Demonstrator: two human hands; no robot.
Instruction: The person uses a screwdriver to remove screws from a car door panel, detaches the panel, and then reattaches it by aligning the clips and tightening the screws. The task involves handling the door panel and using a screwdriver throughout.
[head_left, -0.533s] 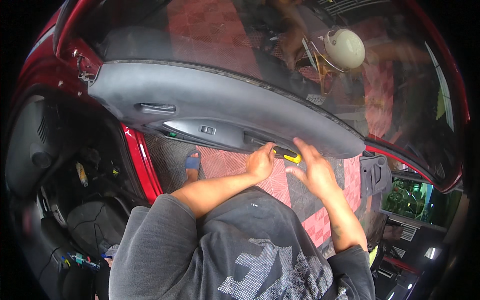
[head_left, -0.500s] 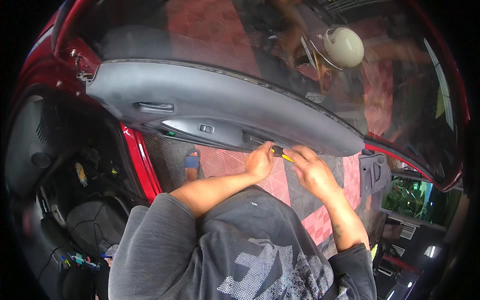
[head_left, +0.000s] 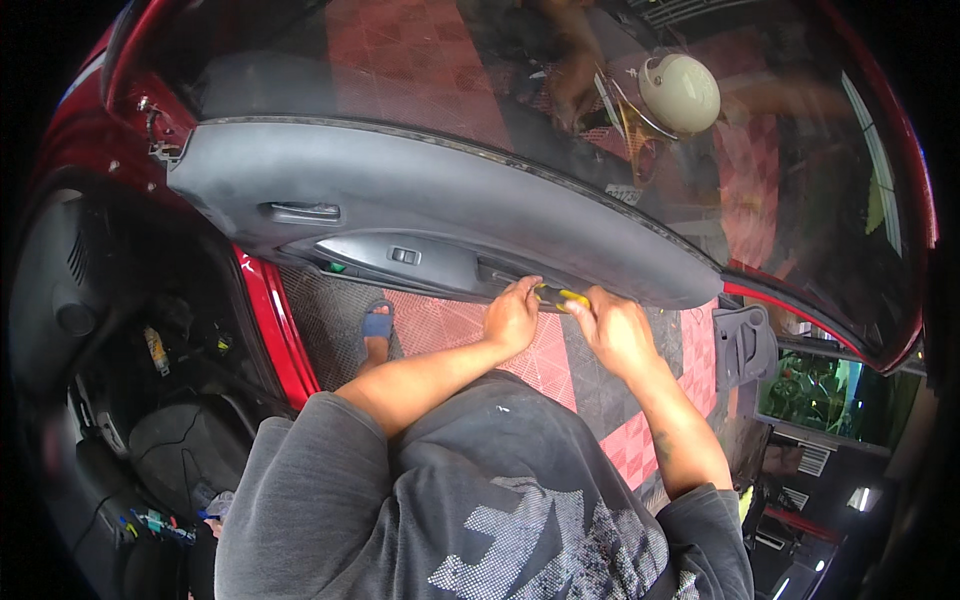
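A grey car door panel stretches across in front of me, with a pull handle and a window switch on its armrest. My right hand is closed round the yellow-and-black handle of a screwdriver, which lies slantwise along the armrest's lower edge. Fingers of my left hand pinch together at the screwdriver's front end, against the panel. Its tip is hidden behind those fingers.
Above the panel is the door's window; a cream helmet shows in the glass. The red door sill and dark car interior are at left. Below lies a red-and-grey tiled floor. A grey plastic part stands at right.
My right hand has turned and shifted slightly left on the screwdriver, and more of the yellow handle shows. My left hand stays at its front end. The whole view has shifted a little.
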